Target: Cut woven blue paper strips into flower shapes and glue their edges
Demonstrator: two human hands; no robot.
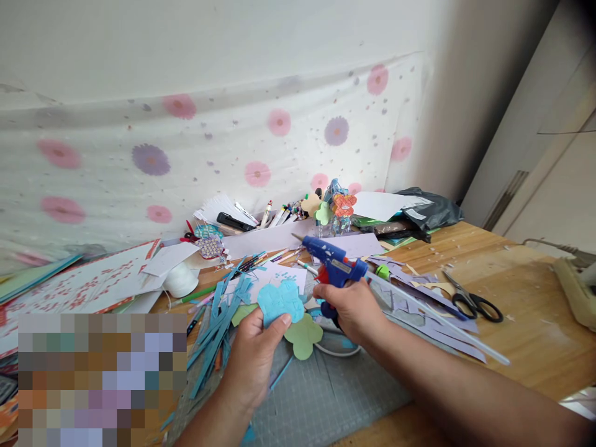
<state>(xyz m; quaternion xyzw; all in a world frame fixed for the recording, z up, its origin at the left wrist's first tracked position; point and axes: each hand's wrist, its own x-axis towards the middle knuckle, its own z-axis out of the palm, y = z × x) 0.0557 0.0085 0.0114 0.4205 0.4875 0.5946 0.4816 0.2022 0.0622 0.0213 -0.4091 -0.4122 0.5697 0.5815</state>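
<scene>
My left hand [261, 344] pinches a light blue paper flower [280, 300] by its lower edge, thumb in front. A blue hot glue gun [333, 261] is gripped in my right hand [358, 304], its nozzle aimed up and to the left, above the flower and apart from it. A long clear glue stick [437, 318] sticks out of the gun's back end. Below the blue flower a green paper flower [303, 337] lies over the grey cutting mat [335, 391]. Blue paper strips [218, 329] are heaped left of my left hand.
Black-handled scissors [475, 304] lie right of purple paper scraps [419, 304]. Pens fill a white box [261, 239] at the back, near finished flower ornaments [343, 205]. A white thread spool [180, 280] stands left. A power strip [575, 292] sits at the right edge. Pixelation covers the lower left.
</scene>
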